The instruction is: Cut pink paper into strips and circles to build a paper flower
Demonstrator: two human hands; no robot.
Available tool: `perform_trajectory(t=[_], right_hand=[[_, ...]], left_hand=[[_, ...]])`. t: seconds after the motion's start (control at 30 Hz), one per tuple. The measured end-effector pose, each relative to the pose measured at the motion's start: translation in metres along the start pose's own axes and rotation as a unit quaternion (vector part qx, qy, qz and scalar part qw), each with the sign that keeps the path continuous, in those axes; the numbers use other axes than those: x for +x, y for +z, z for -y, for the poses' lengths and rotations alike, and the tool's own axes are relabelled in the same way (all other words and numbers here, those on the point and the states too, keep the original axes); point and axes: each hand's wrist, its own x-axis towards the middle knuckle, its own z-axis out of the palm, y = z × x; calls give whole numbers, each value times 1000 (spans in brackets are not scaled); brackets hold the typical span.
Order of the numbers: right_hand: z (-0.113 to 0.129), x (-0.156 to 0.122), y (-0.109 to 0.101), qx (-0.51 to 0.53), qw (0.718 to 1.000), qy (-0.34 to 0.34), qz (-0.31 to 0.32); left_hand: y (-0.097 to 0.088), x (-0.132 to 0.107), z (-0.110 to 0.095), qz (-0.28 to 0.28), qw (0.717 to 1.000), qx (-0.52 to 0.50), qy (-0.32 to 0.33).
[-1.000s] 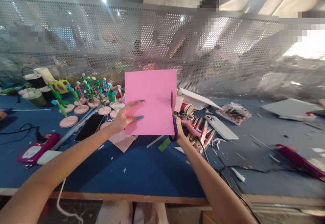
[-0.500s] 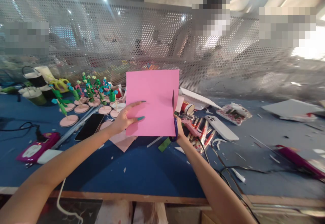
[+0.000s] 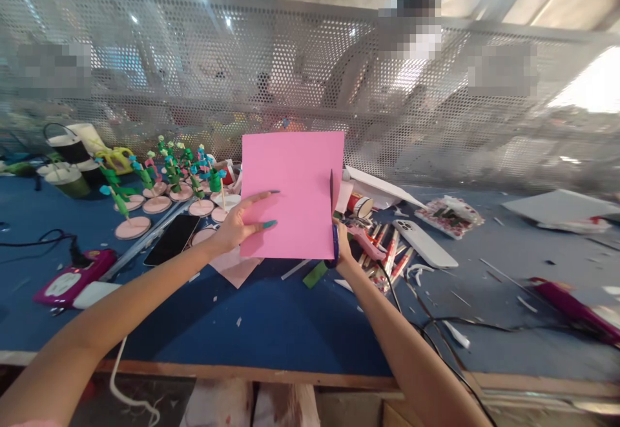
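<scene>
A sheet of pink paper [image 3: 290, 175] is held upright over the blue table. At its lower left edge my left hand [image 3: 237, 227] grips it, with two fingers lying across the front face and the others behind. My right hand [image 3: 343, 243] is closed around the blue handles of a pair of scissors [image 3: 335, 243] at the sheet's lower right. One dark blade shows against the paper near the right edge, where a narrow strip is partly cut and bends away. The rest of the blades is hidden by the sheet.
Small green-and-blue paper flowers on round pink bases [image 3: 132, 227] stand at the left, near a black phone [image 3: 172, 239] and a purple power strip [image 3: 75, 278]. Right of the sheet lie a pink glue gun [image 3: 368, 243], several red-and-white sticks and a white phone [image 3: 425, 243]. A perforated metal screen [image 3: 194, 91] rises behind.
The view has shifted slightly. Both hands, the scissors and the pink paper keep nearly the same positions; the cut strip at the right edge looks almost unchanged.
</scene>
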Motion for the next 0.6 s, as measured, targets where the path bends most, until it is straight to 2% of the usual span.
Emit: perform_trajectory(t=[0.13,0.27,0.37,0.6], right_hand=[[19,-3,1,9,999,35,-5],[34,-11,6,9,1000,15,14],[39,-17,11,13,999,25,25],[38,-19,20,18,999,24,36]], left_hand=[[-1,-4,-3,3,999,-42,-19],[-5,-15,-8,-10,991,-106,-76],[-10,-28,-10,-24,987,-111,-110],[-8,-56,-11,-41,989,-97,-102]])
